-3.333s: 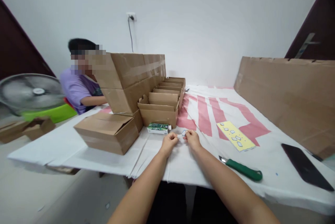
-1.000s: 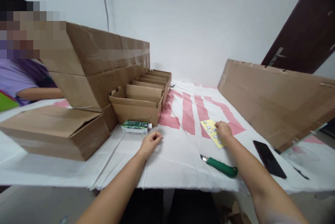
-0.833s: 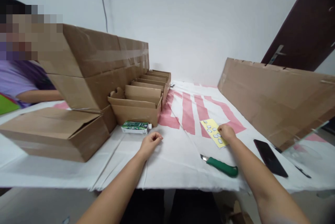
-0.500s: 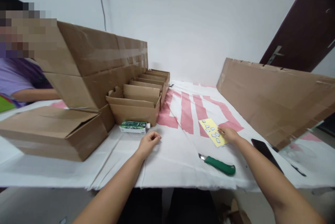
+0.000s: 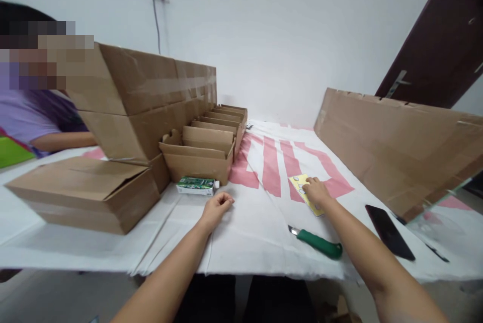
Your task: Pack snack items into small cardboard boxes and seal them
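My right hand [image 5: 317, 192] rests over a yellow card [image 5: 301, 180] printed with several pale, dark-outlined shapes. Its fingertips touch the card with a gap between thumb and forefinger, and the palm hides much of the lower part. My left hand [image 5: 219, 207] lies on the cloth with its fingers curled in, and nothing shows in them. Just beyond it, a green and white carton [image 5: 196, 185] with a white cap lies on its side. Between my forearms is a green-handled utility knife [image 5: 320, 244], its blade out and pointing left.
Open cardboard bins [image 5: 196, 164] run back in a row, beside stacked cardboard boxes [image 5: 151, 84]. A low closed box [image 5: 68, 182] sits at left. At right are a phone [image 5: 390, 232], a pen [image 5: 436, 252] and a cardboard panel [image 5: 392, 147]. A person [image 5: 33, 111] sits beyond the boxes.
My right hand has moved left and up, from the card's right edge onto its middle, covering more of it. My left hand stays about where it was. The view has shifted slightly.
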`<state>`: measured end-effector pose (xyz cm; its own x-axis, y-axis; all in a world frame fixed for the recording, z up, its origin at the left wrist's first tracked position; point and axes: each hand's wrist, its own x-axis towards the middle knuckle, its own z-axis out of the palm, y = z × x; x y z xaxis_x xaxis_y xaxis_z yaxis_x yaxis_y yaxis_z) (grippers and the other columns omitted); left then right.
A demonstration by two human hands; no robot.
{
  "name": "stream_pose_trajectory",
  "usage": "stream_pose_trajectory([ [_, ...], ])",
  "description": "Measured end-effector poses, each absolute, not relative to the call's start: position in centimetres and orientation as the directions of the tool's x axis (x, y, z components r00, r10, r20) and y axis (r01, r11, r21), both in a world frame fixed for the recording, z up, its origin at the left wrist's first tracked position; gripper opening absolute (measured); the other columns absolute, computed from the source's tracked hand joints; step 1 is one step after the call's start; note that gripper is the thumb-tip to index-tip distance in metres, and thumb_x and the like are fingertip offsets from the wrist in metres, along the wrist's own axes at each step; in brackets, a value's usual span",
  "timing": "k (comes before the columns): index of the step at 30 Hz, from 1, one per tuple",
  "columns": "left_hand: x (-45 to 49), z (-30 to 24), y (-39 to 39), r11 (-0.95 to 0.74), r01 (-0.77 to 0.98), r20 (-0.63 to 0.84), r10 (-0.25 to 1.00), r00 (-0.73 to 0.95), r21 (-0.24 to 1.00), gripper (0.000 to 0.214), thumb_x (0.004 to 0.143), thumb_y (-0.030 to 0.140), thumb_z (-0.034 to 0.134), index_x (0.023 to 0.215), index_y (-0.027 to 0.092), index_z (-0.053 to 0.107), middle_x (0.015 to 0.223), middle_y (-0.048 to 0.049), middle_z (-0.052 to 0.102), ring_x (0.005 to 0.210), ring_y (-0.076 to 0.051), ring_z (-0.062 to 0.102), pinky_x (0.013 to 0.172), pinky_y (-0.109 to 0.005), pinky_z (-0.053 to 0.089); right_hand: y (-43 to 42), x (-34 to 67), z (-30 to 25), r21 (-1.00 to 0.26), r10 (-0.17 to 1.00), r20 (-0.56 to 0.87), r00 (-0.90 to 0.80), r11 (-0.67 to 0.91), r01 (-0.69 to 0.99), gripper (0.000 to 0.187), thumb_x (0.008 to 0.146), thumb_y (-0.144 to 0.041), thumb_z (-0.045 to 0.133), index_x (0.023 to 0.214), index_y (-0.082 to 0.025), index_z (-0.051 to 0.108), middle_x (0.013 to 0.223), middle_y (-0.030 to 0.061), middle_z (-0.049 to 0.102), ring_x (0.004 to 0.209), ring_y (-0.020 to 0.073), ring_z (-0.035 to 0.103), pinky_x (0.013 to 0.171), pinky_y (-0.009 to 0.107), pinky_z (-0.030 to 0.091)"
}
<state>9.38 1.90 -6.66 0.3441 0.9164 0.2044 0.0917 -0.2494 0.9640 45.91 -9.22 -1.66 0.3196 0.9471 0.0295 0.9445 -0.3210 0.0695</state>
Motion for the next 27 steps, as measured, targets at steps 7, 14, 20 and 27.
stream_pose_trajectory([
  [7, 9.4, -6.7, 1.9, -0.243, 0.088, 0.196, 0.911, 0.363, 0.966, 0.023, 0.064, 0.039, 0.064, 0.063, 0.018, 0.058, 0.060, 0.0009, 0.058, 0.058, -0.013, 0.049, 0.057, -0.024, 0.036, -7.5, 45.2, -0.9, 0.141, 0.946, -0.065, 0.319, -0.308, 0.941, 0.020, 0.073, -0.010, 0.060, 0.088, -0.017, 0.070, 0.098, 0.0147, 0.067, 0.096, 0.0266, 0.058, 0.078, 0.032, 0.040],
  [14, 9.4, -6.9, 2.0, -0.241, 0.099, 0.187, 0.906, 0.379, 0.965, 0.023, 0.065, 0.040, 0.061, 0.063, 0.017, 0.056, 0.058, 0.0026, 0.053, 0.056, -0.012, 0.045, 0.056, -0.024, 0.032, -6.1, 45.6, -0.8, 0.133, 0.925, -0.082, 0.370, -0.358, 0.924, 0.057, 0.078, -0.023, 0.059, 0.134, -0.026, 0.044, 0.106, 0.0104, 0.065, 0.095, 0.0233, 0.062, 0.075, 0.029, 0.042],
  [20, 9.4, -7.0, 2.1, -0.237, 0.102, 0.181, 0.905, 0.386, 0.966, 0.023, 0.066, 0.040, 0.059, 0.064, 0.017, 0.055, 0.060, 0.0023, 0.053, 0.058, -0.012, 0.045, 0.057, -0.024, 0.033, -5.2, 45.1, -1.9, 0.112, 0.935, -0.071, 0.347, -0.338, 0.934, 0.036, 0.082, -0.023, 0.053, 0.117, -0.023, 0.059, 0.113, 0.0144, 0.059, 0.109, 0.0283, 0.053, 0.083, 0.033, 0.041],
  [27, 9.4, -6.9, 2.1, -0.239, 0.094, 0.189, 0.911, 0.367, 0.967, 0.025, 0.066, 0.042, 0.059, 0.064, 0.017, 0.054, 0.060, 0.0020, 0.054, 0.058, -0.013, 0.046, 0.057, -0.024, 0.034, -5.7, 46.6, -2.0, -0.040, 0.932, -0.037, 0.362, -0.363, 0.931, 0.057, 0.073, -0.014, 0.060, 0.128, -0.027, 0.053, 0.120, 0.0096, 0.059, 0.101, 0.0234, 0.058, 0.077, 0.027, 0.042],
])
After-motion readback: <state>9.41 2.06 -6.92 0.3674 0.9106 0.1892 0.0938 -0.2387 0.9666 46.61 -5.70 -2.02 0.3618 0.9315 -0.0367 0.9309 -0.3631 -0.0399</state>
